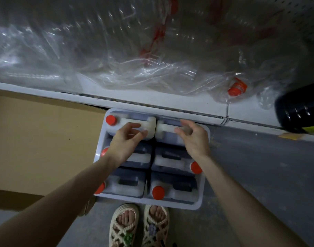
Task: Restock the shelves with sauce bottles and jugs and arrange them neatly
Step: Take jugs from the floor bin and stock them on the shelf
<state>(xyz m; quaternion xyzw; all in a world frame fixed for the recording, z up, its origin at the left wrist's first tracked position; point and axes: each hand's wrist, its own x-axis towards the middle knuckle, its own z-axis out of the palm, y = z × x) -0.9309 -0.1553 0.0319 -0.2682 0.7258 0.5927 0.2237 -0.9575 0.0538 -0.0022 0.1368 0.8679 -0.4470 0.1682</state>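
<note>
Both bare forearms reach down and forward from the head camera. The left hand (127, 139) curls thumb and fingers round the handle of the far-left jug (150, 125). The right hand (193, 139) grips the handle of the far-right jug (163, 128).

Six white plastic jugs of dark sauce lie in two columns of three in a white plastic tray (204, 189) on the floor, against the white shelf edge (152, 102). Five round red caps (111, 120) show; the sixth is hidden under the right hand.

A brown cardboard box (45, 139) sits left of the tray. Clear plastic-wrapped bottles (117, 50) blur together on the shelf, and a dark bottle (298, 111) is cut off at right.
</note>
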